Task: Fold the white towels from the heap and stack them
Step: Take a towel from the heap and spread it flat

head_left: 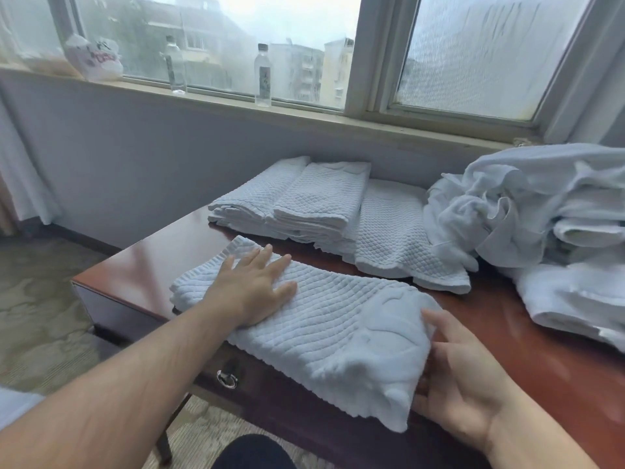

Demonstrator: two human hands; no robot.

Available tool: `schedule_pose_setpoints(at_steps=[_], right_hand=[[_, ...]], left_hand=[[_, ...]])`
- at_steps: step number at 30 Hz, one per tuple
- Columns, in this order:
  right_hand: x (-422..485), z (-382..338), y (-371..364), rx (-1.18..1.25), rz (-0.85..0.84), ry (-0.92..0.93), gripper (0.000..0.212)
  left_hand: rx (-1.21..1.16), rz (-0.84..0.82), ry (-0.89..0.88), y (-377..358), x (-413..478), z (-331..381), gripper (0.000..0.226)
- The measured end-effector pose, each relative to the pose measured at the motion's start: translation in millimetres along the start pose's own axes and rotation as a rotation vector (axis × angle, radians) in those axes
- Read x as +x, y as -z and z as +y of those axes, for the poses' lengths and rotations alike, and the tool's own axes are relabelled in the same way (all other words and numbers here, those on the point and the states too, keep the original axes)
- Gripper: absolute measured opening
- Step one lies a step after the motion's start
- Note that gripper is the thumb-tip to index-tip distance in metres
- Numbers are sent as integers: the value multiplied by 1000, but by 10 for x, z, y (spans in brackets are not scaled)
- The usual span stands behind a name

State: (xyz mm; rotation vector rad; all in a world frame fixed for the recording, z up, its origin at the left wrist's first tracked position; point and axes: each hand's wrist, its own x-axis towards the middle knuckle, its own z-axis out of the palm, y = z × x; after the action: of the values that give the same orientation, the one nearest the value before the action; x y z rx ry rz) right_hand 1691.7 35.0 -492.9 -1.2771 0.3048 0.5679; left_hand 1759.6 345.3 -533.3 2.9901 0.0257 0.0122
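Observation:
A white waffle-weave towel (338, 330), folded into a long strip, lies across the near edge of the wooden desk (152, 262). My left hand (253, 289) presses flat on its left half, fingers spread. My right hand (463, 380) touches the towel's right end; its fingers look fairly straight against the fold. Behind the strip lie folded white towels (304, 201), stacked in overlapping piles. At the right rises the heap of unfolded white towels (541, 211).
The desk stands under a window sill with two plastic bottles (263, 76) and a white bag (96, 59). A drawer pull (226, 379) sits on the desk front below the towel. Carpet lies to the left.

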Motion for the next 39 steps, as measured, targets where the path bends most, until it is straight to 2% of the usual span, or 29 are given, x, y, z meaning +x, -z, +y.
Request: schedule_pose_setpoints(at_steps=[2, 6, 10, 13, 15, 17, 20, 21, 23, 24, 25, 27, 29, 31, 34, 36, 37, 39], right_hand=[[-42, 71, -18, -116, -35, 88, 50], [-85, 25, -80, -329, 73, 276, 23], [-87, -375, 44, -400, 89, 392, 24], [-8, -661, 154, -517, 66, 450, 25], [6, -857, 229, -556, 27, 457, 33], [-27, -1070, 319, -576, -49, 461, 40], [-135, -1378, 432, -640, -223, 473, 37], [-182, -1472, 449, -662, -272, 479, 39], [-278, -1647, 463, -696, -351, 494, 44], [-321, -1722, 461, -690, -382, 495, 44], [-356, -1786, 452, -673, -406, 501, 40], [-392, -1874, 430, -636, -429, 533, 28], [-400, -1893, 444, -573, -400, 585, 24], [-359, -1795, 534, -332, -434, 596, 51], [-150, -1420, 731, 214, -509, 617, 104], [9, -1065, 715, 261, -628, 615, 118], [111, -866, 679, 209, -616, 619, 120], [280, -524, 569, 118, -472, 638, 115]], left_hand=[[-8, -1, 9, -6, -25, 79, 73], [-13, 33, 59, -17, -133, 229, 70], [61, 138, 41, -33, -235, 462, 69], [92, 109, -59, 20, -226, 655, 86], [-44, 69, -118, 136, -174, 742, 103], [-317, 49, -185, 286, -102, 817, 113], [-721, -23, -324, 531, 40, 985, 125], [-850, -91, -433, 610, 98, 1059, 122], [-984, -184, -618, 727, 186, 1206, 89], [-1017, -212, -656, 775, 203, 1258, 75], [-1048, -238, -648, 826, 218, 1301, 68], [-1122, -271, -590, 849, 264, 1342, 69], [-1168, -234, -574, 813, 305, 1355, 68], [-1192, -143, -574, 780, 296, 1392, 57], [-1258, 53, -508, 733, 257, 1467, 44], [-1229, 168, -472, 708, 261, 1498, 36], [-1214, 205, -453, 693, 264, 1511, 34], [-1212, 254, -413, 671, 271, 1527, 36]])
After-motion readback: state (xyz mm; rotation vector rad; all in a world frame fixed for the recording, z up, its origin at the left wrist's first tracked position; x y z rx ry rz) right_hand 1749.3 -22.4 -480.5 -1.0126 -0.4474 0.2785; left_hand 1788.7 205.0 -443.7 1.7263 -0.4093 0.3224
